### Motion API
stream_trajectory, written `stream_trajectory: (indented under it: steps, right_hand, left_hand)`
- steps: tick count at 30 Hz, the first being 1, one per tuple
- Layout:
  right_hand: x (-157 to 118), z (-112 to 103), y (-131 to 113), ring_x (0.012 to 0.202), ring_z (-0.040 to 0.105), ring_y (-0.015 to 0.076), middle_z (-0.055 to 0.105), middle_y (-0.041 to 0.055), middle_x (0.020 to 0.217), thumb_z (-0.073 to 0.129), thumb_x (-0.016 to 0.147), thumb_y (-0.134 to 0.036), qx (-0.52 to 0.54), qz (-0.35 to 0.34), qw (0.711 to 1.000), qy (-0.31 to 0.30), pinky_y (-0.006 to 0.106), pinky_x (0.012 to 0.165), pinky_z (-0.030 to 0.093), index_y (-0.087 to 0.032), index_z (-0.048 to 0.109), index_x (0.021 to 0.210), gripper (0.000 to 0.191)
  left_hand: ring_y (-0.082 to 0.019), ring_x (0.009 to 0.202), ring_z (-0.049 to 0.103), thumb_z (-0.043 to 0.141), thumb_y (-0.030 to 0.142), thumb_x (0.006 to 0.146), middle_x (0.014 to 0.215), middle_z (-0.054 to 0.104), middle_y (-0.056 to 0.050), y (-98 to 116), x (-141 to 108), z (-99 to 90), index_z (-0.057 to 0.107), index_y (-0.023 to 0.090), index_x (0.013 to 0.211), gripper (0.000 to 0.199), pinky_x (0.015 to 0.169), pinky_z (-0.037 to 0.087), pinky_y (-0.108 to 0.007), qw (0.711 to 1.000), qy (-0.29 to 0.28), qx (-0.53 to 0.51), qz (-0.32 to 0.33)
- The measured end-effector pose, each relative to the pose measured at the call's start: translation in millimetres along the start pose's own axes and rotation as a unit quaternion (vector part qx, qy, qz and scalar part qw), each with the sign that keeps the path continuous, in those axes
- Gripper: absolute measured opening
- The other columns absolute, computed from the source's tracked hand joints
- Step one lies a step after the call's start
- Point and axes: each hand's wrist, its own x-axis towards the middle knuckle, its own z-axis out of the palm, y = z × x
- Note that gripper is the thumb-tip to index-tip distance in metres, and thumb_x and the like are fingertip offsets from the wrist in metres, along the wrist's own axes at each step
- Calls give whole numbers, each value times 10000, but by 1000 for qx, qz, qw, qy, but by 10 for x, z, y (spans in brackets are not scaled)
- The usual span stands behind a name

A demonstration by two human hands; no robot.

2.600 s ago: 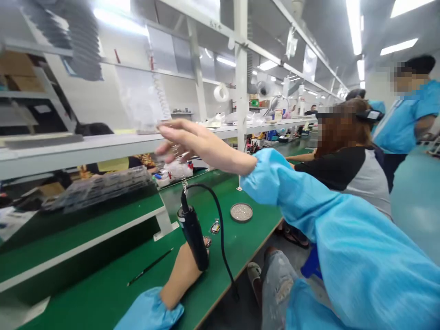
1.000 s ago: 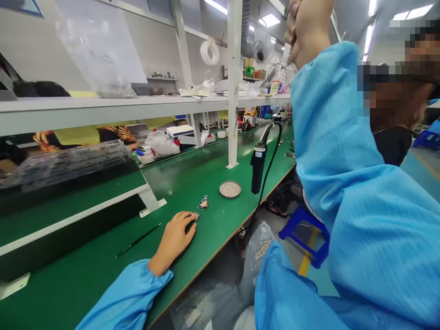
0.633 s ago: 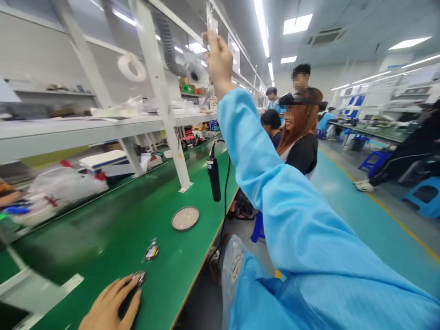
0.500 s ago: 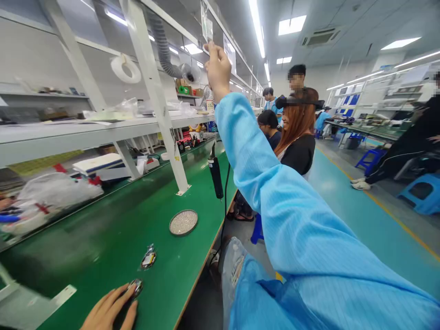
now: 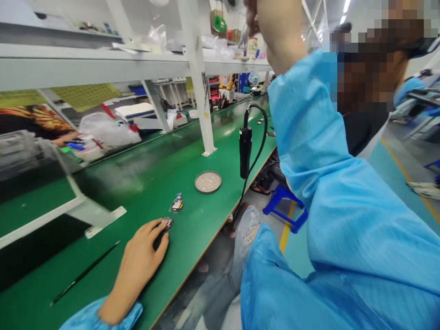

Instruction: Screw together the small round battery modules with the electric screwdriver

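My left hand (image 5: pixel 146 250) rests on the green bench, with its fingertips closed on a small round shiny electronic part (image 5: pixel 167 223). Just beyond it lies a similar round part (image 5: pixel 177 205) with a pale label. My right hand (image 5: pixel 275 30), in a blue sleeve, is raised at the top edge. Its fingers look curled, but they are blurred and partly cut off, so anything they hold is hidden. Left of that sleeve a black electric screwdriver (image 5: pixel 245 153) hangs with its cable. A round dish of small pale grains (image 5: pixel 208 172) sits on the bench.
A thin black stick-like tool (image 5: pixel 84 273) lies at the left. White rack posts (image 5: pixel 202 105) rise from the green bench (image 5: pixel 195 238) to a shelf (image 5: pixel 103 68). A blue stool (image 5: pixel 283 206) stands below, and a person in black (image 5: pixel 364 128) is close on the right.
The view has tilted down and shifted. My raised right hand now sits at the top edge, its fingers partly out of frame. My left hand stays at the round part.
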Motion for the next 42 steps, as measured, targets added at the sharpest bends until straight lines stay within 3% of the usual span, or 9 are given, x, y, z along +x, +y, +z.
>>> stream_trajectory:
  steps: [2,6,13,20,26,30,33,36,42]
  right_hand:
    - [-311,52,30,438,536,24,537,-91,512,458,923,-283,-73,-95,993,-10,87,500,335,-113,538,829,210]
    - [-832,194,60,472,565,62,615,-52,723,533,1004,-346,-45,-156,984,-78,133,423,416,-120,582,985,232]
    - [-1311,382,299,612,674,143,668,-8,707,518,1080,-394,17,-127,978,-164,233,529,534,-159,634,1138,268]
    - [-1868,267,1131,987,744,307,769,112,1014,300,808,-988,72,180,934,-299,440,806,600,-215,736,909,893]
    - [-2117,291,1749,865,735,340,746,171,891,149,728,-1045,170,333,867,-330,515,707,620,-188,701,933,1041]
    - [-2263,340,2282,1188,676,362,700,181,1280,609,795,-836,-11,235,890,-391,582,964,580,-218,666,1278,786]
    - [-2432,300,2634,1448,474,391,496,178,1562,877,652,-655,-203,127,865,-441,610,1215,381,-252,479,1546,1059]
    - [-2555,235,2779,1511,381,398,401,162,1632,909,628,-651,-249,59,828,-499,599,1265,317,-282,312,1648,1238]
    - [-2535,158,2859,1504,374,420,407,143,1628,891,598,-738,-264,16,809,-525,626,1234,336,-330,233,1665,1319]
  left_hand:
    - [-321,1260,594,422,487,1036,1365,644,-115,9,-16,4,690,165,1251,470,1094,512,-520,1000,0,6,3]
    - [-314,1263,594,444,449,1031,1376,640,-114,21,-32,9,689,172,1259,434,1102,506,-498,1000,8,5,3]
    - [-306,1267,599,470,435,1026,1380,649,-89,43,-36,23,699,199,1245,395,1084,514,-481,1000,16,3,-15]
    - [-289,1257,604,459,424,1041,1348,662,-72,87,-45,6,715,225,1212,367,1039,524,-450,999,28,-6,-20]
    - [-293,1235,616,470,445,1046,1315,687,-64,110,-29,2,737,246,1194,364,990,532,-448,999,30,-10,-35]
    - [-321,1246,610,425,506,1066,1273,719,-68,115,-33,14,760,264,1179,428,954,525,-470,998,35,16,-49]
    - [-305,1237,622,445,479,1074,1259,729,-52,131,-42,6,762,273,1179,392,971,514,-461,998,45,4,-53]
    - [-290,1260,614,502,432,1066,1282,720,-40,156,-48,-30,757,281,1189,321,991,506,-446,998,40,3,-58]
    - [-295,1315,583,546,367,1049,1332,697,-25,196,-40,-109,709,294,1273,287,969,526,-451,998,25,2,-66]
